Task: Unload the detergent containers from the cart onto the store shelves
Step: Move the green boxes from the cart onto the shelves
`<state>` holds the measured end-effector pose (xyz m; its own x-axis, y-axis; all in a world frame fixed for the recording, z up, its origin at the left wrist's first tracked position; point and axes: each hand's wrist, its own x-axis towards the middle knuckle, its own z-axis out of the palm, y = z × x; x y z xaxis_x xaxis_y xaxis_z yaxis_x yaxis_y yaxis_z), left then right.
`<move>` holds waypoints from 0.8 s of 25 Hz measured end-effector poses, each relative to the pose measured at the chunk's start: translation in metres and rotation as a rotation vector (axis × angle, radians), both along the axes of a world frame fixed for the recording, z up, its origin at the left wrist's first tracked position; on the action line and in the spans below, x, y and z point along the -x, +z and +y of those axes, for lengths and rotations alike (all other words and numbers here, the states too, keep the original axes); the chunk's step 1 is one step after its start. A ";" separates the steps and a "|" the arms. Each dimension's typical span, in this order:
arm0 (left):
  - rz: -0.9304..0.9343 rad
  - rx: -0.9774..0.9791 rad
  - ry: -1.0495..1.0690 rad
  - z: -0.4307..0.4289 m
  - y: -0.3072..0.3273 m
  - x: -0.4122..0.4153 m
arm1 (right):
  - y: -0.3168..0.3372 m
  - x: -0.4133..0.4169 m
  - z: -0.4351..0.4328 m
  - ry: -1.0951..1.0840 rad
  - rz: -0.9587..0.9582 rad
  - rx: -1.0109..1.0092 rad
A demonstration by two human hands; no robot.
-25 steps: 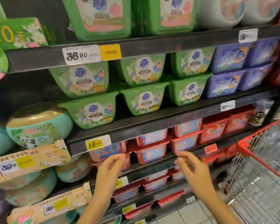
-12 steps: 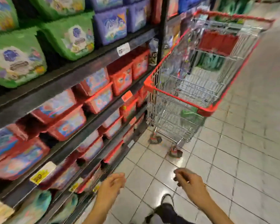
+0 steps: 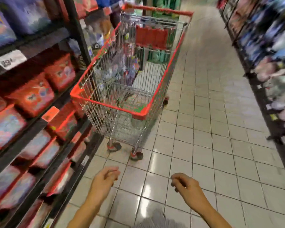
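Red-rimmed wire cart (image 3: 115, 109) stands mid-frame beside the shelves (image 3: 44, 44) at left, its load a blur of purple packs (image 3: 130, 74) toward the far end. At lower centre, the left hand (image 3: 104, 180) and right hand (image 3: 186, 185) hang loosely curled and empty. Shelved red tubs (image 3: 31, 97) look rigid, lidded and probably weighty, best gripped by both sides under the lid. The price tag (image 3: 10, 59) at upper left is unreadable.

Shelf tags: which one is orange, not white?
The lower tag, just left of the cart, is orange; the upper tag is white with dark print.
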<state>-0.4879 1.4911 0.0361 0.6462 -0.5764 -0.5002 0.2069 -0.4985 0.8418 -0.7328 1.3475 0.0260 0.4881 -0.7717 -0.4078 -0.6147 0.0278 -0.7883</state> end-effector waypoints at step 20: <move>-0.332 0.287 0.070 -0.347 0.085 -0.153 | 0.128 -0.229 -0.368 0.170 -0.358 0.292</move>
